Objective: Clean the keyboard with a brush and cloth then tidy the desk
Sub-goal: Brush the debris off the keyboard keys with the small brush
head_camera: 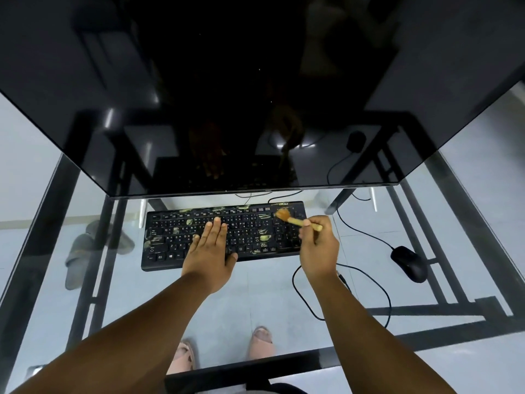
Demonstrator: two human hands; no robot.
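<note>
A black keyboard [176,237] with pale dusty smears on many keys lies on the glass desk [443,211], just in front of the monitor. My left hand [210,248] lies flat on its middle keys, fingers straight. My right hand [319,245] grips the wooden handle of a small brush [287,217]. The brush's orange bristles touch the keyboard's upper right corner. No cloth is in view.
A large dark monitor [255,95] fills the top of the view and overhangs the keyboard's far edge. A black wired mouse [409,263] sits to the right, its cable looping across the glass. Grey slippers [82,251] and my feet show through the glass.
</note>
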